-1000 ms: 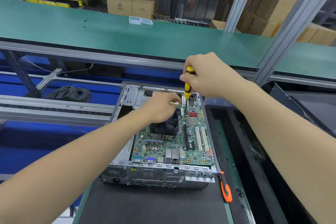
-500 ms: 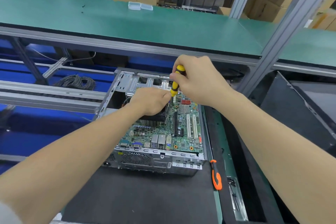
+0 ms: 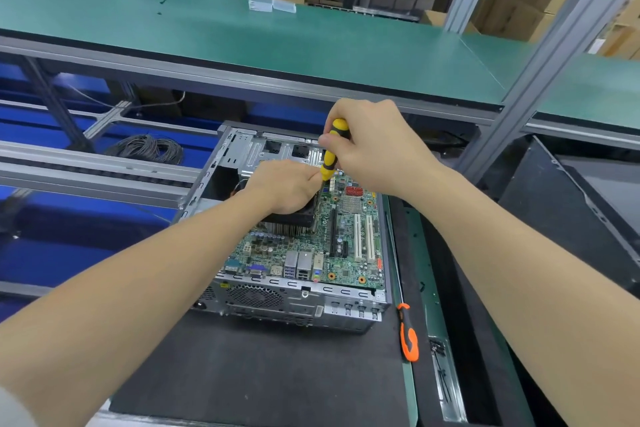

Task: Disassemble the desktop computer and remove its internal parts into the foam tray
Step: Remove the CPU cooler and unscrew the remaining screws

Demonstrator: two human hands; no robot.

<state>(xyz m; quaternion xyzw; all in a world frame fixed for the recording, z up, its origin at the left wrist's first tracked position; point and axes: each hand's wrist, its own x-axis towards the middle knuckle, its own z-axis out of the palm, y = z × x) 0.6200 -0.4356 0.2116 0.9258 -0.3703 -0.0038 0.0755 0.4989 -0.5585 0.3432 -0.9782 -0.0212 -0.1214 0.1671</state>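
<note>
An open grey desktop case [image 3: 294, 302] lies on a dark mat, its green motherboard [image 3: 349, 253] exposed. My right hand [image 3: 374, 146] grips a yellow and black screwdriver [image 3: 330, 152] held upright over the board's far side. My left hand [image 3: 287, 187] rests on the black CPU fan and heatsink [image 3: 291, 222], its fingers curled at the screwdriver's shaft. The screwdriver tip is hidden behind the left hand. A black foam tray [image 3: 460, 322] lies to the right of the case.
An orange and black screwdriver [image 3: 408, 333] lies on the mat's right edge beside the case. A metal side panel [image 3: 440, 357] lies in the tray area. A green shelf [image 3: 242, 35] runs overhead behind. A coil of grey cable [image 3: 145, 147] sits at the left.
Both hands have stayed at the fan's far right corner with the screwdriver upright. The view has tilted, so the case sits higher and further left in the frame.
</note>
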